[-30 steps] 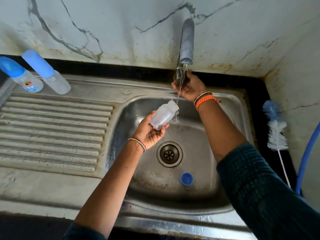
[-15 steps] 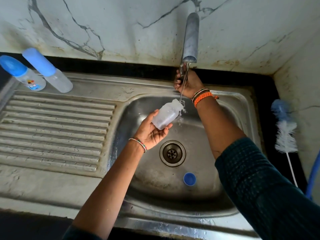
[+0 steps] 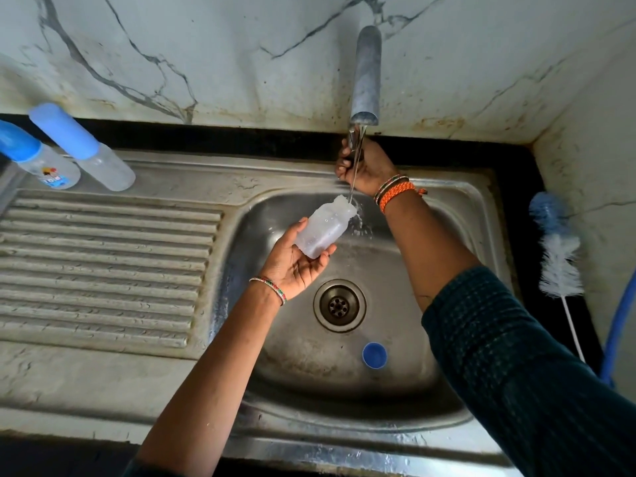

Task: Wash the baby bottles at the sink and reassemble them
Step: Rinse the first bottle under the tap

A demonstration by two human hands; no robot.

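Nearest me, item one: steel sink [image 3: 475, 215], with a blue cap [image 3: 374, 354] lying loose on the basin floor just beside the drain [image 3: 339, 305]. Item two: my left hand [image 3: 296, 265], palm up over the basin, fingers curled round the base of an uncapped clear bottle [image 3: 325, 230], tilted with its mouth under the thin stream of water [image 3: 354, 177]. Item three: my right hand [image 3: 364, 166], fingers closed on the tap handle below the spout [image 3: 367, 75]. Item four: bottle brush [image 3: 559, 249] lying on the dark counter right of the sink. Farthest, at the drainboard's [image 3: 103, 263] back left: two capped bottles, one printed [image 3: 38, 160], one plain [image 3: 84, 148].
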